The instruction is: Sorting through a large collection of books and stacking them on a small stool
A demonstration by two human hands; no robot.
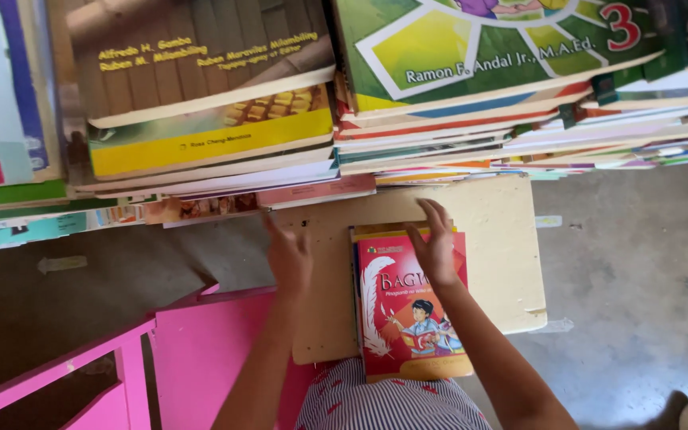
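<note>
Flat and open, right hand (437, 251) presses the red book (413, 310) topping a small pile on the pale board (503, 263); left hand (288, 256) empty beside it; tall stacks (280, 143) remain behind

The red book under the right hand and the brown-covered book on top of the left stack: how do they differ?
The red book lies on the pale board close to the person, its whole cover showing; the brown-covered book tops a tall stack, cut off by the frame edge. The right hand rests on the red book; no hand touches the brown one, and the left hand is on the board. Both lie flat, covers up.
</note>
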